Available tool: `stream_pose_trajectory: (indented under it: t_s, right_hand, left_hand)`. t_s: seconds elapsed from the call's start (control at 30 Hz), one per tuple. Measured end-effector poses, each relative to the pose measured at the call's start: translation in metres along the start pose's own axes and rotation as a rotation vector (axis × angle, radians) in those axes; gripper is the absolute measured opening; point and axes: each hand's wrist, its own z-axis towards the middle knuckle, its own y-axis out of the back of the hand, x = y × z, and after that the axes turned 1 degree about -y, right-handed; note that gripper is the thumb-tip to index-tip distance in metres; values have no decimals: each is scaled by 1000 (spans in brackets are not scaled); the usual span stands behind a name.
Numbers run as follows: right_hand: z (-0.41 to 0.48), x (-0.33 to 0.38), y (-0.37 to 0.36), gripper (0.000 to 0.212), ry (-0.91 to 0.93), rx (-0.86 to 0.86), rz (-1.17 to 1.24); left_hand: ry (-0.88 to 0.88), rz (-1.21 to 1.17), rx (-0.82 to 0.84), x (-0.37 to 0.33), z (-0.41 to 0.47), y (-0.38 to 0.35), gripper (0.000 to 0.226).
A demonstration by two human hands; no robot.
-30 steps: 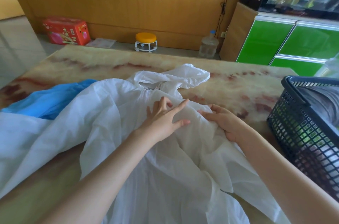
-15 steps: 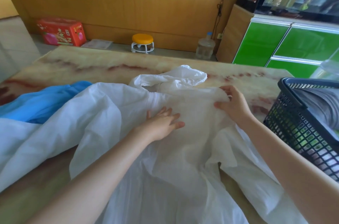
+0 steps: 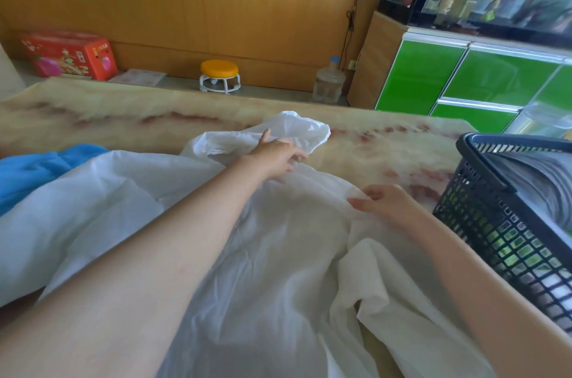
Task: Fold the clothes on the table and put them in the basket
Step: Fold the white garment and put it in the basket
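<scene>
Left hand (image 3: 275, 154) reached forward, grip spread; right hand (image 3: 382, 206) pinches white garment (image 3: 278, 241) on marble table (image 3: 123, 124).

white garment (image 3: 278, 254): thin, matt, crinkled cloth, slightly sheer
blue garment (image 3: 34, 173): matt cloth
tabletop (image 3: 123, 120): polished, marble-like stone, smooth
basket (image 3: 495, 223): dark plastic lattice
cabinet doors (image 3: 433, 80): glossy green panels

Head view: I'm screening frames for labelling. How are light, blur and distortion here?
Head view: soft, even daylight with no hard shadows; the white garment runs bright and its folds are faint; glare streaks the green cabinet; the left hand is slightly smeared at the fingertips; wide-angle bending tilts the table edge and the basket rim.
</scene>
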Motion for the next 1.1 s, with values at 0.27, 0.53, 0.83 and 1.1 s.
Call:
stream_pose_trajectory:
  t_s: [0.27,0.53,0.83,1.1]
  right_hand:
    - [23,-8,1,7,192,-399,-120]
    - [48,-5,5,41,108,-421,-363]
    - [-16,-21,-8,96,134,244,-883]
    - [-38,-21,-4,108,105,126,-466]
  left_hand:
    - [167,53,-458,10,33,-3,7]
    - [309,113,-443,-23,50,-4,51]
    - [76,52,252,-52,-64,-52,62]
    - [149,-89,148,-59,-69,-34,61]
